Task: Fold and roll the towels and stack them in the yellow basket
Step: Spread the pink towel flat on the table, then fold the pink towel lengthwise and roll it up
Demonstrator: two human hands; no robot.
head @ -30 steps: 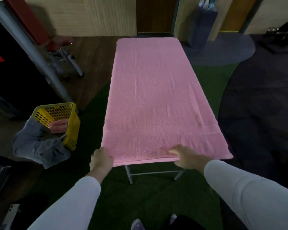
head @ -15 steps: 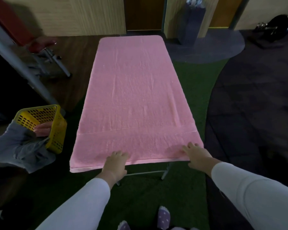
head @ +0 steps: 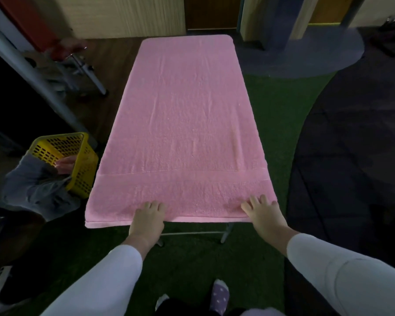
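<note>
- My left hand (head: 149,216) lies palm down on the near edge of the pink towel (head: 185,124), fingers loose and close together, gripping nothing.
- My right hand (head: 263,213) lies flat on the same edge close to the near right corner, fingers spread apart and pressing the cloth.
- Both my arms are in white sleeves (head: 114,277).
- The pink towel is spread open lengthwise away from me and covers the whole tabletop. Its near left corner sticks out past my left hand.
- Metal legs (head: 227,232) show just under the near edge.
- The yellow basket (head: 83,165) is to the left of the towel, tilted, near its near left corner but apart from it.
- Another person's hand (head: 65,164), in a grey sleeve (head: 34,185), reaches into the basket.
- Green carpet (head: 203,265) lies under the table, and my foot in a dotted purple sock (head: 219,295) stands on it.
</note>
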